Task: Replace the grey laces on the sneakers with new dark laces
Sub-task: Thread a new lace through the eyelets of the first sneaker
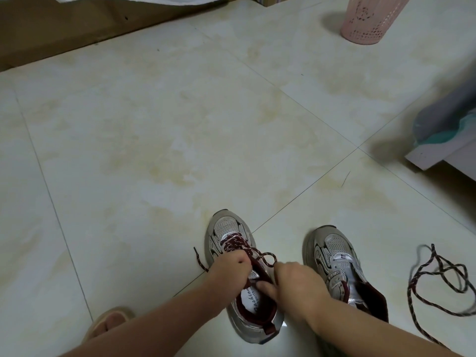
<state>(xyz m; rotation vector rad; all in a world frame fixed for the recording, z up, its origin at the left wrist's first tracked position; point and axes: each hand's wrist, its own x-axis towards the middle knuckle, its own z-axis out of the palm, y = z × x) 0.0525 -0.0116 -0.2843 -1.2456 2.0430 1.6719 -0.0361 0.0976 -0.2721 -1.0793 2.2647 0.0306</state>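
Observation:
Two grey-silver sneakers stand on the tiled floor. The left sneaker [226,228] carries a dark maroon speckled lace [238,242] through its eyelets. My left hand [229,266] pinches that lace at the sneaker's tongue, with one lace end [199,258] trailing to the left. A loop of the lace [269,258] rises beside my right hand [296,284], whose fingers curl at the lace near the sneaker's opening. The right sneaker [334,256] has no lace in it. A second dark speckled lace [438,276] lies loose on the floor at the right.
A pink perforated basket [371,19] stands at the back right. Brown furniture [64,29] runs along the back left. A white board edge with grey and teal cloth [443,130] juts in at the right. A sandalled foot [110,323] rests at the lower left.

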